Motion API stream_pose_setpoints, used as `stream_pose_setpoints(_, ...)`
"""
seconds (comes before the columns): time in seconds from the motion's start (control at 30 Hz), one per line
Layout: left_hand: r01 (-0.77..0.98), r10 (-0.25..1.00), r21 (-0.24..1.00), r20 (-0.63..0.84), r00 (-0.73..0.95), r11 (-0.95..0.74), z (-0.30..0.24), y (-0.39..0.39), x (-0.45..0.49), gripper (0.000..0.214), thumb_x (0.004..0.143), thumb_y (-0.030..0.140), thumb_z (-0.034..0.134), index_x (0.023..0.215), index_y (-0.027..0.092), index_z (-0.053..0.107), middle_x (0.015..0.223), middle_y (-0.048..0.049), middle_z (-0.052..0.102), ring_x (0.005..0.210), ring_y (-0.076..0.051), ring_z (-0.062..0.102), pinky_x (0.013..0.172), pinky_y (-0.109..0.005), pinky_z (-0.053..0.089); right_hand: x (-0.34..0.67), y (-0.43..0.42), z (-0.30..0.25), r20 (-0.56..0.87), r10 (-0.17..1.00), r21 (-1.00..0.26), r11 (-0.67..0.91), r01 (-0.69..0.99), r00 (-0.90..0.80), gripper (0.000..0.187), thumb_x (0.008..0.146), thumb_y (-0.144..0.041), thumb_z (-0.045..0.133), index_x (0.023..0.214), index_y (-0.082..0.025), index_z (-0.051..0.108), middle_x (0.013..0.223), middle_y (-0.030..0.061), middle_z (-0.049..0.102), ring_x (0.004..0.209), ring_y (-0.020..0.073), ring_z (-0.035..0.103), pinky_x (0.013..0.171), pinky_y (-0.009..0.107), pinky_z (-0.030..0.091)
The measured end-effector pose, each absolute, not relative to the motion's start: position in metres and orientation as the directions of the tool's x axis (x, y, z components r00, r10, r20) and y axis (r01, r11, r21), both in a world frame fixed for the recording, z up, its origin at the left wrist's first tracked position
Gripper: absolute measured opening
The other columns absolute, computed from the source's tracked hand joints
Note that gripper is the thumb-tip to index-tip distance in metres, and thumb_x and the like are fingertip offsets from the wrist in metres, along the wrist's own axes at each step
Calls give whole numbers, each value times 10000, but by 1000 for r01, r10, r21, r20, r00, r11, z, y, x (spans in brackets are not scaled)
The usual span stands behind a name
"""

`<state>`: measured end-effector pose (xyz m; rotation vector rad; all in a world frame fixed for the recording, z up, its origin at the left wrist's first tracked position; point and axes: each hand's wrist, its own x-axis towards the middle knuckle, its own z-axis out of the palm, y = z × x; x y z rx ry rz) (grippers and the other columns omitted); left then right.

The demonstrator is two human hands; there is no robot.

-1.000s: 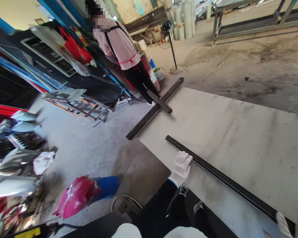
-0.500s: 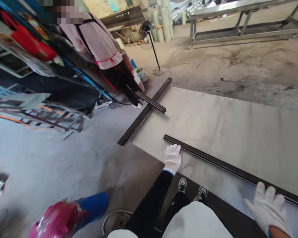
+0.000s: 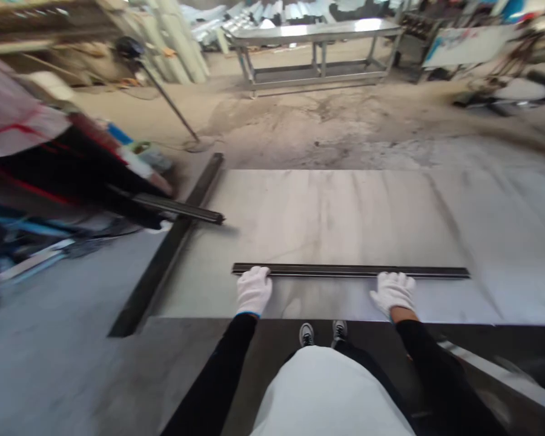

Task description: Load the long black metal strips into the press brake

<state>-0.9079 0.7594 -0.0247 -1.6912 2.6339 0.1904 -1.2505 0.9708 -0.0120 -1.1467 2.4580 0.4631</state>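
A long dark metal profile (image 3: 322, 270) with lengthwise grooves lies across the pale tabletop (image 3: 336, 212), roughly parallel to its near edge. My left hand (image 3: 254, 290), in a white knit glove, curls its fingers over the profile close to its left end. Farther along, my right hand (image 3: 394, 292), gloved alike, grips it short of the right end, the thumb out to the side. The undersides of both hands are hidden. To the left, a shorter dark profile (image 3: 191, 211) rests across a dark bar (image 3: 172, 248) at the table's left end, its tip reaching over the tabletop.
A person in a pink top (image 3: 22, 115) stands at the left, partly cut off and blurred. Beyond the table are a black stand (image 3: 168, 100) and a metal workbench (image 3: 318, 33). Light-coloured long pieces (image 3: 263, 12) are stacked behind that bench. A pale strip (image 3: 504, 372) lies low at the right.
My view has turned to the right, so the person and the shorter profile appear farther left. Both hands stay on the long profile, whose right end now shows.
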Motion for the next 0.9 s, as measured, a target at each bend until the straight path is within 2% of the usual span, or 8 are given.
stream_pose_setpoints(0.13,-893,-882,11,-151,-446,450,-26,749,-908,402,969,375,375,1177,213,679,1210,-104,698,983,-311,632,863,-397,438,-1262,966,-8,-521,-645,80,616,-784,-559,555,903,-384,560,1413,-166,543,1470,217,518,1388,452,438,1185,623,194)
stream_pose_setpoints(0.27,-902,-885,-85,-250,-393,424,-37,735,-911,487,1017,477,221,1230,269,607,1345,-73,645,1014,-279,626,828,-348,433,-1265,957,-17,-556,-593,93,652,-753,-582,520,926,-297,488,1424,-149,506,1526,242,462,1463,507,342,1182,705,83)
stream_pose_setpoints(0.37,-855,-872,-210,-240,-426,475,-29,729,-917,531,1034,435,97,1154,262,585,1237,-67,669,982,-268,626,763,-327,402,-1263,949,-11,-548,-583,86,674,-734,-600,522,940,-230,430,1452,-142,477,1557,247,437,1491,503,312,1187,705,62)
stream_pose_setpoints(0.5,-822,-846,-216,-226,-482,527,-2,746,-922,381,959,307,376,1146,101,637,1139,-197,693,1039,-353,644,860,-423,455,-1252,963,19,-513,-632,7,674,-739,-581,502,937,-343,509,1412,-194,571,1514,182,539,1402,404,467,1187,577,237)
stream_pose_setpoints(0.6,-851,-838,-108,-277,-471,514,-3,759,-927,507,878,129,445,1361,96,593,1375,-191,650,1317,-337,557,1133,-473,397,-1261,992,4,-416,-681,14,658,-753,-603,572,953,-399,468,1384,-39,577,1395,281,586,1381,458,448,1162,610,265)
stream_pose_setpoints(0.67,-858,-839,-91,-284,-463,505,-19,752,-932,578,908,127,424,1471,218,521,1493,-103,590,1416,-264,484,1235,-447,313,-1285,1002,-38,-278,-760,66,595,-801,-587,657,879,-398,520,1481,-135,519,1517,200,512,1477,440,346,1211,577,229)
stream_pose_setpoints(0.73,-856,-820,-54,-320,-473,515,-37,739,-940,478,944,198,436,1395,265,580,1397,-67,648,1349,-240,532,1264,-442,274,-1316,1000,-88,-164,-848,37,505,-863,-503,657,831,-424,485,1438,-189,573,1469,163,572,1433,409,426,1196,604,255)
stream_pose_setpoints(0.9,-862,-791,-8,-402,-462,507,-55,725,-963,283,812,197,592,1085,159,654,1125,-142,679,1096,-307,625,1101,-508,399,-1371,990,-148,-272,-867,-129,462,-877,-417,332,800,-455,550,1072,-392,730,1172,116,757,1084,353,667,997,629,362)
